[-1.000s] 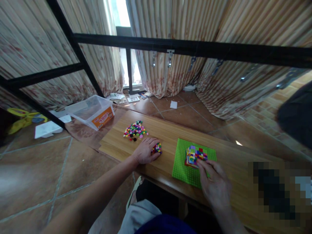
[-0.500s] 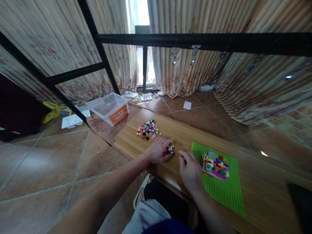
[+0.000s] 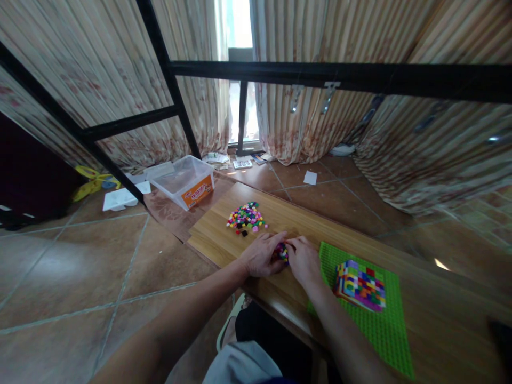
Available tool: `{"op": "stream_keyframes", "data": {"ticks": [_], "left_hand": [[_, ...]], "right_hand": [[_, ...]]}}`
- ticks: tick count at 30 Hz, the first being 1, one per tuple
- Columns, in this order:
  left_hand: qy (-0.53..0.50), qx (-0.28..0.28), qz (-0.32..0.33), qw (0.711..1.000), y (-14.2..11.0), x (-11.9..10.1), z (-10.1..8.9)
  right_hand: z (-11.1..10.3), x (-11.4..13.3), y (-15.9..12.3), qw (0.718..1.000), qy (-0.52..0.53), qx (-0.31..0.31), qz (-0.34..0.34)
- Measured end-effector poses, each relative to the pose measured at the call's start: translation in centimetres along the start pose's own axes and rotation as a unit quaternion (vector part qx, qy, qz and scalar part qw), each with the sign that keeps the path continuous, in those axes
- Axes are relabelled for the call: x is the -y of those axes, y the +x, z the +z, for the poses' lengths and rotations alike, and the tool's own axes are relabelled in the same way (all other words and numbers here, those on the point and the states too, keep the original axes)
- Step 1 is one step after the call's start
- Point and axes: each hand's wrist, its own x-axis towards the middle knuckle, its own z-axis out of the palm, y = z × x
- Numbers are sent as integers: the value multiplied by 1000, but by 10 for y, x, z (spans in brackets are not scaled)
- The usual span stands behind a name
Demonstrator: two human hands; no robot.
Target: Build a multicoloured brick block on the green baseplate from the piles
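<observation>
Small bricks (image 3: 282, 253), mid-frame: likely light, stiff, slick; pinch opposite sides | my left hand (image 3: 262, 255) curls round them | my right hand (image 3: 304, 258) meets them | either gripping: I can't tell

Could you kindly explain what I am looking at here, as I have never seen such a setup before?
There is no machine here: a person works with two bare hands, seen from one camera worn on the head, looking forward and down. On the wooden table lie a loose pile of tiny coloured bricks and a green baseplate bearing a multicoloured brick block. The left hand cups a smaller heap of bricks, and the right hand has its fingertips at that heap; whether they pinch a brick is too small to tell. Beyond the table stands a clear plastic box with an orange label.
</observation>
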Motion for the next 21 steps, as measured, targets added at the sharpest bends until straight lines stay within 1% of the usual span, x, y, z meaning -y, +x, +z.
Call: {"op": "stream_keyframes", "data": {"ticks": [3, 7, 11, 16, 19, 21], "left_hand": [[-4, -5, 7, 1000, 0, 2, 2], [-2, -1, 4, 1000, 0, 5, 3], [-5, 11, -4, 1000, 1, 6, 4], [1, 9, -10, 1000, 1, 5, 4], [6, 9, 0, 1000, 1, 4, 2], [9, 8, 3, 1000, 0, 3, 1]], "right_hand": [[0, 2, 0, 1000, 0, 1, 13], [1, 3, -1, 1000, 2, -11, 13], [5, 4, -2, 999, 7, -31, 16], [8, 6, 1, 998, 20, -61, 17], [2, 10, -3, 996, 30, -81, 20], [-6, 12, -15, 993, 54, -107, 2]]}}
